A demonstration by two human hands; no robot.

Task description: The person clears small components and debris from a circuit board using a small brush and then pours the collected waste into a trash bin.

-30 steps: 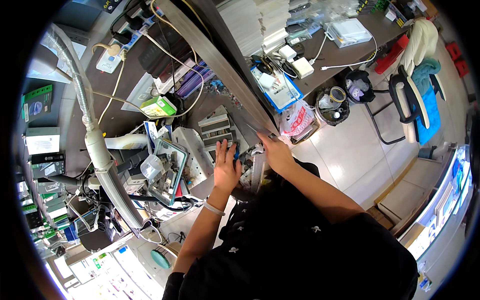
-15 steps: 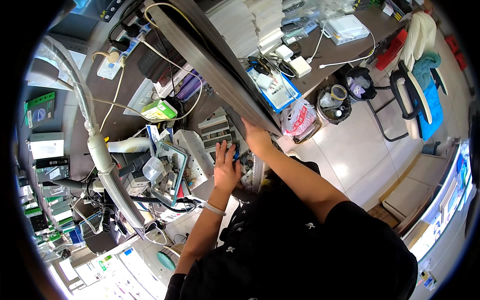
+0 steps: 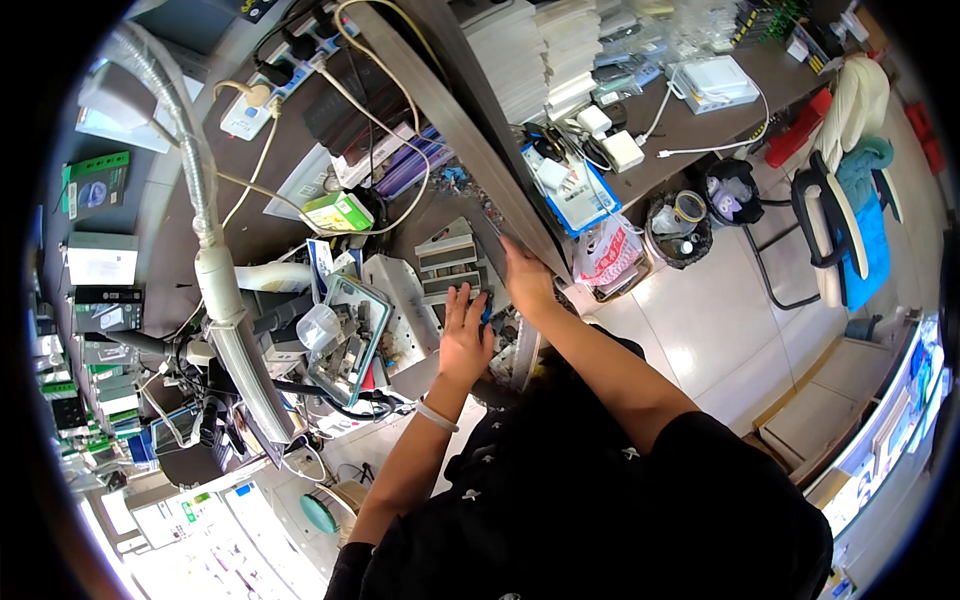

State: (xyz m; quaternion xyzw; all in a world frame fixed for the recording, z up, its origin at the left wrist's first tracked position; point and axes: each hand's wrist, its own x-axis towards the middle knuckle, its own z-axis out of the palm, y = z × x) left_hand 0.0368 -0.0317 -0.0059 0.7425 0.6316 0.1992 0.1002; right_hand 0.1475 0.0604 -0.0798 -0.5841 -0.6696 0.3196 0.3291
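Note:
My left hand (image 3: pixel 464 345) lies with its fingers stretched out over the lower end of a grey slotted metal holder (image 3: pixel 449 252) on the dark desk. Beside its fingertips a small blue piece (image 3: pixel 487 308) shows. To the right, my right hand (image 3: pixel 527 285) is closed close to the foot of the upright grey divider board (image 3: pixel 480 140). A thin dark sliver shows past its fingertips, too small to name. A perforated whitish metal box (image 3: pixel 398 305) stands left of my left hand. Next to it is a clear container (image 3: pixel 372 355) of small parts.
A jointed lamp arm (image 3: pixel 222 285) and looping cables cross the left side. A green-and-white box (image 3: pixel 338 213) lies on the desk. Beyond the divider are a blue tray (image 3: pixel 590 215), white chargers (image 3: pixel 622 151) and bins (image 3: pixel 678 245). A chair (image 3: pixel 830 220) stands at the right.
The whole view has shifted slightly, so things sit farther right in it. Both hands keep nearly the same places on the desk; my right fingers have drawn slightly away from the divider.

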